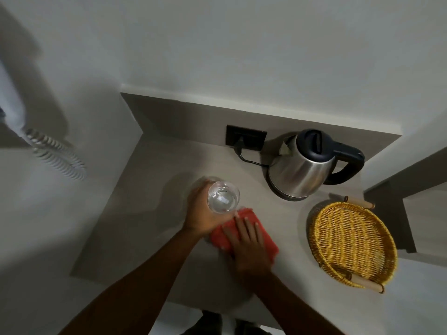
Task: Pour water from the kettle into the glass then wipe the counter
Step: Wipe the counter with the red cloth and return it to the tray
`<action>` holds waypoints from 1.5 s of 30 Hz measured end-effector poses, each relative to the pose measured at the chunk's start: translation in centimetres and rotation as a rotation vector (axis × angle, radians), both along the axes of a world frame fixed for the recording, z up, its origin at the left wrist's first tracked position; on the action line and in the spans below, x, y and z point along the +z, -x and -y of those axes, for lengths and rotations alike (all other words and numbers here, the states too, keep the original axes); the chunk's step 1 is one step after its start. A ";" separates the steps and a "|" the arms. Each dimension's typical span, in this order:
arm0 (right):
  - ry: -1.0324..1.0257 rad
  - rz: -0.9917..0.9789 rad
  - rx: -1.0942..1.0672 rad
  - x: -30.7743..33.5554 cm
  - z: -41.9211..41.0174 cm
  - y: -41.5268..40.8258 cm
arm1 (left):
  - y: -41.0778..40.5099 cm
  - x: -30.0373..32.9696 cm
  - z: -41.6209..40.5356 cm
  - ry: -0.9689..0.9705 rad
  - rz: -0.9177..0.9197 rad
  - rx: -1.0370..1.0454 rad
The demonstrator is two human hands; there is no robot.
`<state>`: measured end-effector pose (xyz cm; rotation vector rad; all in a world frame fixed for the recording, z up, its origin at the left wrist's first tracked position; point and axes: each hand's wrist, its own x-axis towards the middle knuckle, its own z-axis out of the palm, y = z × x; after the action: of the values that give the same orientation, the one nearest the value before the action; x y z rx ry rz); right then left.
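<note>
The left hand was wrapped around the glass, gripping it from the left side. The glass was seen from above, with clear water in it; whether its base touched the bench or was raised just off it could not be told. The right hand lay flat, fingers spread and unclenched, pressing down on the red cloth. The cloth lay on the bench just below and right of the glass, its upper edge close to the left hand's fingertips; part of it was blurred.

The kettle, steel with a dark lid and handle, stood on its base at the back right of the bench, well apart from the glass, handle pointing right. Its cord ran to a plug in the dark socket on the back wall. A round wicker tray with two small wooden handles sat at the bench's right side, in front of the kettle and near it. On the left wall hung a white handset with a coiled cord.
</note>
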<state>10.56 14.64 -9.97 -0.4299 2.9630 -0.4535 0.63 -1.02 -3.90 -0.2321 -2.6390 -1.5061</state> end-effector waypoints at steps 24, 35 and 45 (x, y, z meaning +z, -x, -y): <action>-0.026 -0.006 -0.239 1.3 -0.9 8.3 | 1.2 2.1 1.9 0.161 0.072 -0.058; -0.126 0.028 -0.471 1.5 -6.6 2.7 | -0.8 -0.5 -0.7 0.031 0.206 -0.048; -0.101 0.057 -0.456 2.7 -6.7 3.5 | -0.6 -1.7 -2.3 0.021 0.210 -0.061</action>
<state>7.08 21.35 -7.32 0.2727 2.9977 -0.3442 1.22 1.28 -5.57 -0.1661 -2.8340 -1.6042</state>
